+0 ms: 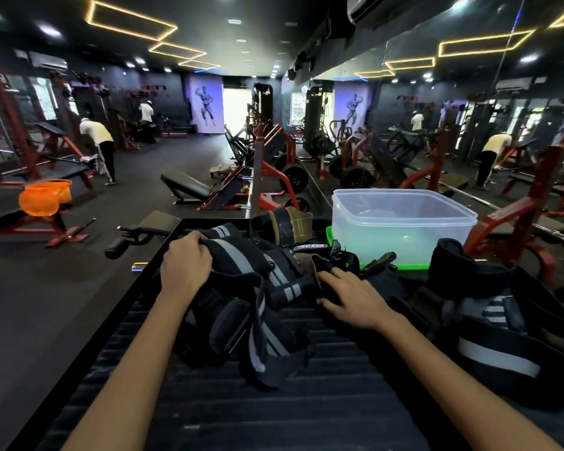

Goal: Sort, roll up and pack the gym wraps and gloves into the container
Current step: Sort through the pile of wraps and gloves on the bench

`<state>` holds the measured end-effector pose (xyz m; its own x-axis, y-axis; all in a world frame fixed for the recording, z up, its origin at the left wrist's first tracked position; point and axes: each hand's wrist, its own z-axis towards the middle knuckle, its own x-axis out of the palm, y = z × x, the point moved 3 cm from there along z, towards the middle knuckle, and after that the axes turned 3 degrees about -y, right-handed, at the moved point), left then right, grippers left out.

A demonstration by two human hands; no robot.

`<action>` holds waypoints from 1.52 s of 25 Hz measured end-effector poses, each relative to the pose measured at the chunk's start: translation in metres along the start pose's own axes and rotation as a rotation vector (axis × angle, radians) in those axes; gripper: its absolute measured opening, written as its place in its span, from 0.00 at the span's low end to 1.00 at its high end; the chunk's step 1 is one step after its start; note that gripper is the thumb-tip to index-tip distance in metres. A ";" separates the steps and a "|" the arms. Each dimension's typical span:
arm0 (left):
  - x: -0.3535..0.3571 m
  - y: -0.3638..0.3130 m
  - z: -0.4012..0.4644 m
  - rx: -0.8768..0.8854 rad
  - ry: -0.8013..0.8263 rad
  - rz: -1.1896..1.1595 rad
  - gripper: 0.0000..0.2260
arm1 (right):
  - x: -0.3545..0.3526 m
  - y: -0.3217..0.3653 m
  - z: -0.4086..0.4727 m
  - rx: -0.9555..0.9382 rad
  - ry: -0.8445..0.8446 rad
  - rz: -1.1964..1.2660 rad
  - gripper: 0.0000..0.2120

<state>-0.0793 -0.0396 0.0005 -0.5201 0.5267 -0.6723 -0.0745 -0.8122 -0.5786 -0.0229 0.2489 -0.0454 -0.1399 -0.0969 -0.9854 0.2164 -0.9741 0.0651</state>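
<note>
While left hand [185, 267] grips striped wrap [241, 258], label on strap [310, 247] unreadable

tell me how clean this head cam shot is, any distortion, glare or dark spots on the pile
Head view: strong wide-angle bending at the edges, forearms stretched; dim room, so the black wraps under the left hand and right hand merge into the dark bench pad; the clear container reads well; the doorway is blown out.
</note>
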 end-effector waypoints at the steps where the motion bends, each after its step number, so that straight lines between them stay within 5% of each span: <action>1: 0.003 -0.002 0.000 0.028 0.068 0.000 0.17 | 0.000 0.001 0.005 0.003 -0.023 -0.051 0.24; 5: 0.007 -0.011 -0.008 0.173 0.415 -0.017 0.30 | 0.007 0.014 0.027 0.039 -0.053 -0.050 0.20; 10: -0.024 0.032 -0.025 0.202 0.475 0.036 0.42 | -0.006 0.023 0.024 0.125 0.046 0.020 0.27; 14: -0.035 0.057 -0.032 0.242 0.562 -0.043 0.22 | -0.065 0.077 0.001 -0.167 -0.313 0.424 0.29; 16: -0.038 0.052 -0.029 0.284 0.517 -0.126 0.19 | -0.082 0.123 -0.016 -0.456 -0.242 0.524 0.25; 19: -0.048 0.047 -0.031 0.288 0.567 -0.186 0.13 | -0.058 0.171 -0.029 -0.600 0.076 0.088 0.33; 22: -0.059 0.056 -0.042 0.239 0.661 -0.242 0.14 | -0.035 0.166 -0.024 -0.511 0.040 -0.180 0.30; 24: -0.067 0.064 -0.049 0.201 0.656 -0.300 0.16 | -0.035 0.155 -0.022 -0.556 -0.033 -0.011 0.17; 28: -0.080 0.068 -0.056 0.112 0.578 -0.506 0.16 | -0.048 0.139 -0.029 -0.562 -0.066 0.475 0.12; 35: -0.094 0.032 -0.064 0.172 0.405 -0.906 0.27 | -0.071 0.101 -0.045 -0.422 -0.232 1.228 0.11; 38: -0.096 0.024 -0.074 0.120 0.450 -0.960 0.22 | -0.077 0.079 -0.050 -0.391 -0.282 1.444 0.18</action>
<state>0.0316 -0.0916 0.0171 0.1612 0.9835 -0.0815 -0.3824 -0.0139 -0.9239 0.0527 0.1898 0.0276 0.2441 -0.9683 -0.0522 0.5534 0.0949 0.8275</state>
